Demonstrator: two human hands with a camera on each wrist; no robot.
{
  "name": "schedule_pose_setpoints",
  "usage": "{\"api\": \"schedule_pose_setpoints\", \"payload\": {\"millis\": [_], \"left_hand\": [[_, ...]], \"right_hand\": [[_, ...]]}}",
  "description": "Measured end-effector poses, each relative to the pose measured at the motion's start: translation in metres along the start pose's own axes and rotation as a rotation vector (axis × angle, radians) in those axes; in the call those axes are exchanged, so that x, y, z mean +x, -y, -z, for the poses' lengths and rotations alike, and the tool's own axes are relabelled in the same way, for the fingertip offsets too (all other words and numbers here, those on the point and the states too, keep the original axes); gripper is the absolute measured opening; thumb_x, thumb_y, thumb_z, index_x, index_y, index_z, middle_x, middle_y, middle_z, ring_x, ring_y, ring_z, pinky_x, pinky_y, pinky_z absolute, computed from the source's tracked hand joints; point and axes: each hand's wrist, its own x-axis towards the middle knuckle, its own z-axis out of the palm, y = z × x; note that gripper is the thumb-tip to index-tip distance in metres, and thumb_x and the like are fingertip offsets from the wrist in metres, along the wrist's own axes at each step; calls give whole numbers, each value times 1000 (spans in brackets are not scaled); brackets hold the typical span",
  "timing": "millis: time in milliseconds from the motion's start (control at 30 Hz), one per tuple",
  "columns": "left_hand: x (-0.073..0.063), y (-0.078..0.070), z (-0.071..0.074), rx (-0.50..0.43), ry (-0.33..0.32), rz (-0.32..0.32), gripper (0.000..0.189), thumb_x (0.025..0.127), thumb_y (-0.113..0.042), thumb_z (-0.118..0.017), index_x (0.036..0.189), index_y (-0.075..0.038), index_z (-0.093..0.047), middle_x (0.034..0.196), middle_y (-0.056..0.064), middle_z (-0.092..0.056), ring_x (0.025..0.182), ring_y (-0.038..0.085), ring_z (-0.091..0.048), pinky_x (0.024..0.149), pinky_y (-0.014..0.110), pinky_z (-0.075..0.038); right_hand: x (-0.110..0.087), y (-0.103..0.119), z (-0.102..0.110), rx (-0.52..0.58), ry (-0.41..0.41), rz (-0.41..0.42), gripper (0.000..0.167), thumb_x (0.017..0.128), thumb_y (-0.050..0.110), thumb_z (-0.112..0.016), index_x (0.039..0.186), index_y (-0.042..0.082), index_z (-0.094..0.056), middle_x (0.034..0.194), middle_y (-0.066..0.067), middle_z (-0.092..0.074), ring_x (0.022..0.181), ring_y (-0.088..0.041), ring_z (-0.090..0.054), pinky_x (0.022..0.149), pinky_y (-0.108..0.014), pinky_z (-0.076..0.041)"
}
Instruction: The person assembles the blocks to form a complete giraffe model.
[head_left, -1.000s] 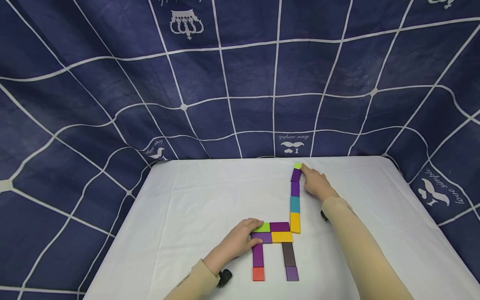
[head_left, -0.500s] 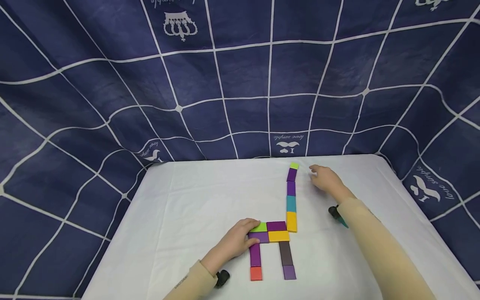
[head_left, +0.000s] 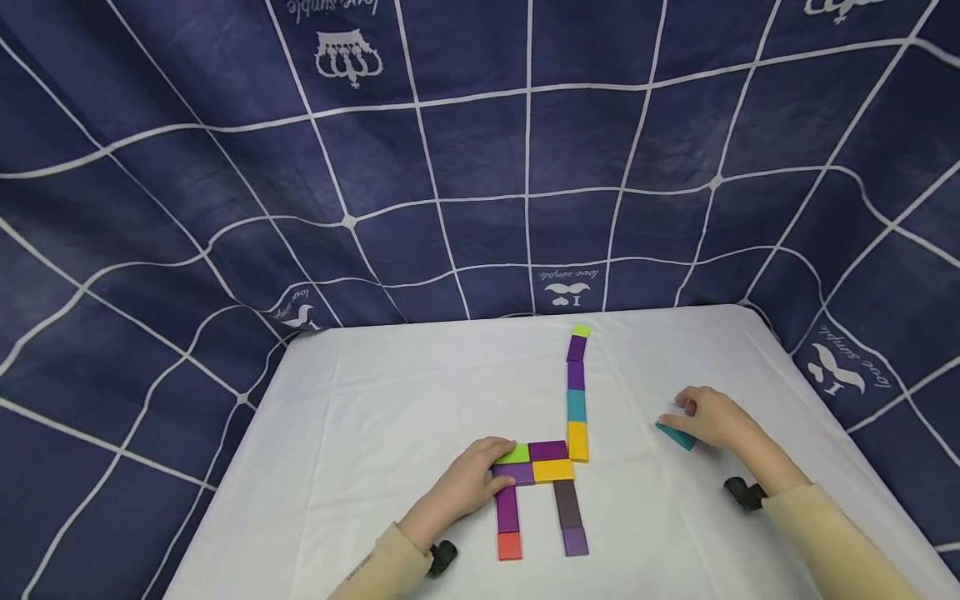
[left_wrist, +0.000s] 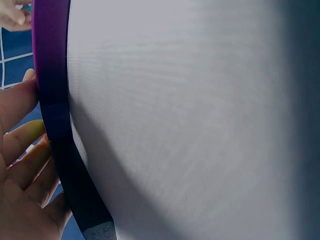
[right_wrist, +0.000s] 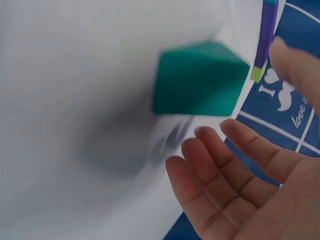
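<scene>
Flat coloured blocks lie joined in a long-necked, two-legged figure. My left hand (head_left: 467, 482) rests at its left end, fingertips on the lime-green block (head_left: 514, 454), thumb by the purple block (head_left: 514, 473). In the left wrist view those fingers (left_wrist: 22, 137) lie relaxed along the blocks' edge. To the figure's right, my right hand (head_left: 716, 418) hovers at a teal block (head_left: 677, 437). The right wrist view shows the teal block (right_wrist: 202, 82) as a wedge with a triangular top, beyond spread fingers (right_wrist: 235, 162) and thumb that are not closed round it.
A column of yellow (head_left: 577, 442), blue (head_left: 576, 406), purple and lime blocks runs toward the back of the white-covered table (head_left: 420, 375). The legs end in a red block (head_left: 509, 546) and a violet block (head_left: 575, 541). A dark blue gridded curtain (head_left: 480, 150) surrounds the table.
My right hand has left the lime block at the column's top and come right and nearer, to the teal block. My left hand stays on the figure. The view has shifted slightly.
</scene>
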Motion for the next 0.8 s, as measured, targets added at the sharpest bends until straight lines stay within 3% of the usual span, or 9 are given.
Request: {"api": "schedule_pose_setpoints", "payload": {"millis": [133, 233, 367, 500, 600, 700, 800], "left_hand": [[0, 0, 0, 2, -3, -3, 51, 94, -28, -68, 139, -8, -55, 138, 6, -57, 129, 24, -52, 110, 39, -43], [1, 0, 1, -1, -1, 0, 52, 94, -28, -68, 139, -8, -55, 138, 6, -57, 129, 24, -52, 110, 39, -43], [1, 0, 0, -7, -1, -3, 52, 94, -29, -68, 139, -8, -55, 138, 6, -57, 129, 24, -52, 110, 39, -43], [1, -1, 0, -7, 1, -1, 51, 94, -29, -67, 139, -7, -55, 138, 6, -57, 129, 24, -53, 110, 39, -43], [0, -1, 0, -6, 1, 5, 51, 94, -29, -67, 139, -8, -55, 138, 6, -57, 129, 24, -52, 110, 39, -43], [0, 0, 0, -7, 3, 9, 51, 94, -29, -67, 140, -8, -55, 138, 6, -57, 129, 24, -52, 110, 40, -43], [0, 0, 0, -9, 5, 15, 52, 94, -29, -67, 140, -9, -54, 139, 6, -57, 130, 24, -52, 110, 40, -43]], "right_hand": [[-13, -4, -12, 29, -15, 16, 64, 80, 40, -79, 115, -10, -59, 89, -11, -58, 79, -23, -54, 69, -40, -49], [-15, -4, -20, 25, -47, 28, 54, 80, 31, -81, 111, -8, -60, 89, -11, -59, 80, -23, -55, 70, -43, -50], [-11, -1, -24, 55, -73, 57, 42, 82, 24, -79, 108, -4, -62, 86, -8, -60, 76, -19, -53, 66, -35, -48], [-3, 5, -26, 232, -16, 85, 38, 86, 27, -76, 111, 1, -64, 90, -4, -63, 78, -14, -56, 67, -25, -48], [2, 8, -29, 320, 36, 96, 37, 88, 31, -73, 113, 4, -67, 99, -6, -68, 85, -14, -60, 71, -26, -50], [7, 10, -32, 282, 20, 105, 35, 91, 32, -71, 114, 6, -70, 106, -10, -68, 90, -17, -61, 75, -32, -52], [8, 10, -36, 228, -53, 109, 35, 92, 29, -69, 117, 5, -69, 109, -13, -67, 93, -21, -61, 78, -37, -52]]}}
